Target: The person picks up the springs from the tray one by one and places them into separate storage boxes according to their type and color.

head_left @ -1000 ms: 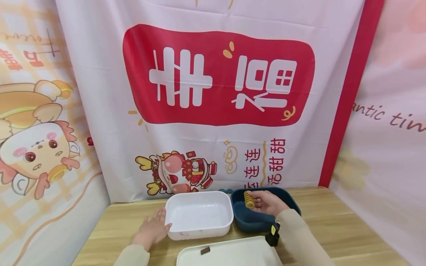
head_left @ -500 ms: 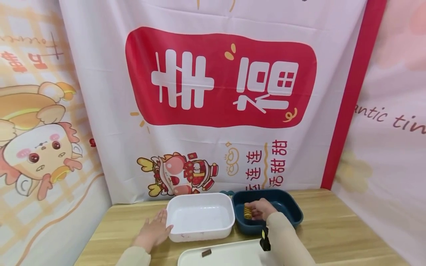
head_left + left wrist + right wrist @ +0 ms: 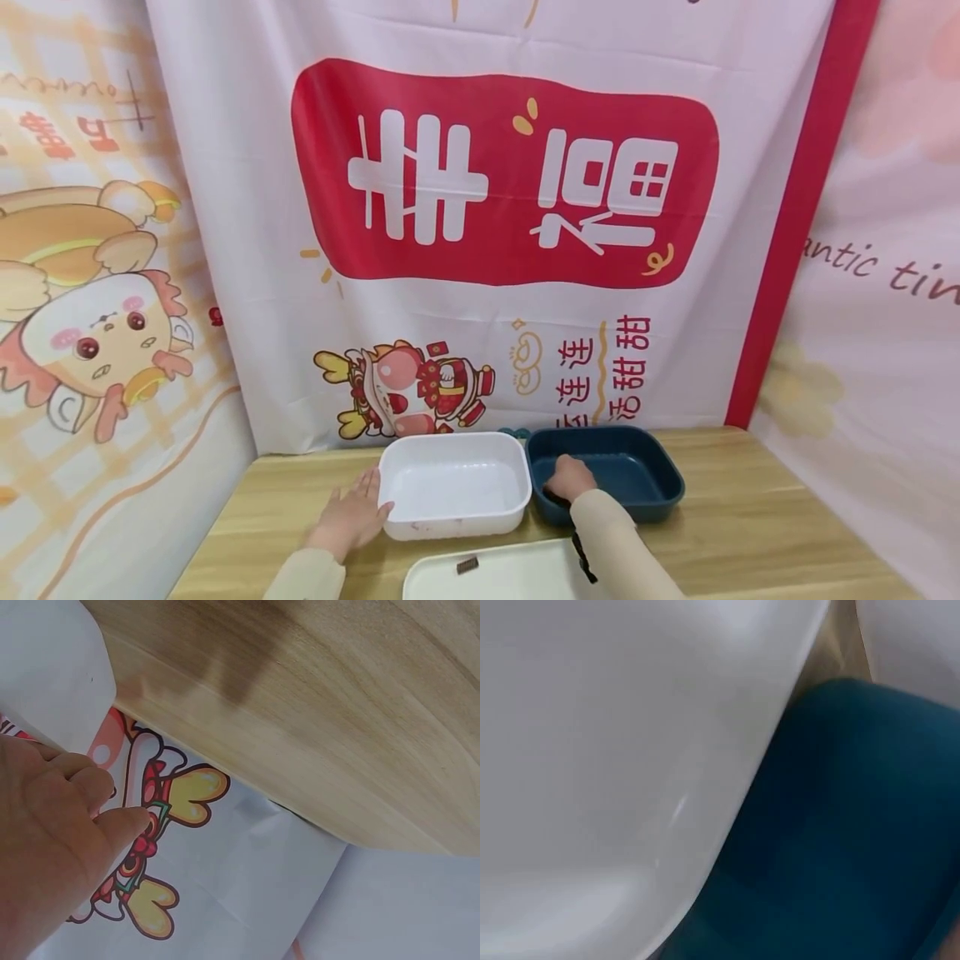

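Observation:
My left hand [image 3: 352, 515], fingers extended, rests against the left wall of the white basin [image 3: 456, 527]. In the left wrist view that hand [image 3: 60, 832] touches the basin's outer side [image 3: 56, 667]. Inside the dark blue basin [image 3: 645, 504], my right hand [image 3: 572, 478] reaches down at the left front corner. Its fingertips are hidden, and so is the yellow coil spring it held earlier. The right wrist view has the white basin [image 3: 630, 750] beside the blue basin [image 3: 832, 825], with only a sliver of skin at the lower right edge.
A cream tray [image 3: 540, 575] lies at the front of the wooden table [image 3: 757, 517], bearing a small dark brown ridged piece [image 3: 467, 566]. The two basins stand side by side. Behind the table hangs a printed cloth [image 3: 502, 300].
My right hand has carried the yellow coil spring down into the blue basin and toward its left front corner, where the spring drops from sight. My left hand stays against the white basin.

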A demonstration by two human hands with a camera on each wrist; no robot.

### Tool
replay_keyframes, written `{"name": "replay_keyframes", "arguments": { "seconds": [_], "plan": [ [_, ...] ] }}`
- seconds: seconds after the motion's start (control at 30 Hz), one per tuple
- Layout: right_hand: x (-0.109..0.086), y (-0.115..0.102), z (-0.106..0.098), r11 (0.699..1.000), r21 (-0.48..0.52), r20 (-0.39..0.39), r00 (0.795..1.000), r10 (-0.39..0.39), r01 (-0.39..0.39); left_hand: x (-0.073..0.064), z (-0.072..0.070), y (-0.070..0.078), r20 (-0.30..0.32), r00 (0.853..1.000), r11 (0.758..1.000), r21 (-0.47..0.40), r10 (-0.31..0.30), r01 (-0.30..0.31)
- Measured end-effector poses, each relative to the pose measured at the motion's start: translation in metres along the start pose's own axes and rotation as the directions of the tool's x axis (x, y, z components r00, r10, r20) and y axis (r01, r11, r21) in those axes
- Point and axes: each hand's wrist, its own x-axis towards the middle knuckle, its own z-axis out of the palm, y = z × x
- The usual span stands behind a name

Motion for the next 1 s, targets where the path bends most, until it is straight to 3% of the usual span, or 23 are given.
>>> {"name": "replay_keyframes", "arguments": {
  "seconds": [0.17,0.37,0.53,0.67,0.8,0.9,1.0],
  "plan": [
    [-0.003,-0.004,-0.008,0.999,-0.033,-0.014,0.999,-0.028,0.028,0.003,-0.001,0.0,-0.02,1.0,1.0,0.005,0.014,-0.014],
    [-0.012,-0.007,-0.033,0.998,-0.013,-0.069,0.995,-0.066,0.066,0.0,-0.006,0.001,-0.011,1.0,1.0,0.006,0.005,-0.005],
    [-0.037,-0.004,-0.061,0.979,-0.035,-0.074,0.977,-0.202,0.2,-0.004,-0.005,0.003,0.002,1.0,1.0,0.003,-0.001,0.001],
    [-0.066,0.001,-0.073,0.92,-0.042,0.021,0.921,-0.388,0.389,-0.005,-0.003,0.003,0.006,1.0,1.0,-0.009,-0.01,0.01],
    [-0.095,0.013,-0.078,0.841,-0.013,0.178,0.829,-0.531,0.541,-0.003,-0.004,0.001,0.009,1.0,1.0,-0.007,-0.015,0.015],
    [-0.116,0.025,-0.077,0.807,0.013,0.256,0.778,-0.573,0.59,0.0,-0.004,0.003,0.007,1.0,1.0,0.002,-0.016,0.016],
    [-0.133,0.034,-0.07,0.794,0.013,0.303,0.755,-0.582,0.607,-0.002,-0.004,0.004,0.012,1.0,1.0,0.01,-0.015,0.015]
  ]
}}
